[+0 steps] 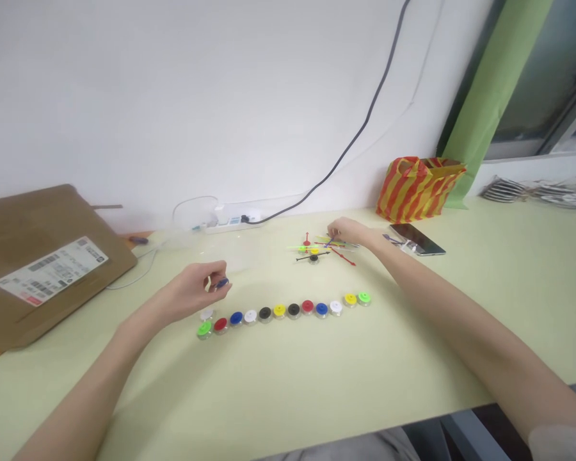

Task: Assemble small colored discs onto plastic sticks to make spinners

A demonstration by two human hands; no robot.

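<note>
My left hand (192,288) pinches a small blue disc piece (221,283) above the left end of a row of round pieces. That row runs across the table in several colours, from a green one (204,330) at the left to another green one (363,298) at the right. A white piece (206,314) stands just behind its left end. My right hand (346,232) is at a cluster of coloured arrow pointers, its fingertips closed on a blue pointer (331,242). Beside it lie a red pointer (343,257) and a black pointer (313,257) on a round base.
A cardboard package (43,262) lies at the left. A power strip (230,221) with a black cable is along the wall. At the right are a phone (418,239), a striped bag (415,190) and stacked flat items (504,189).
</note>
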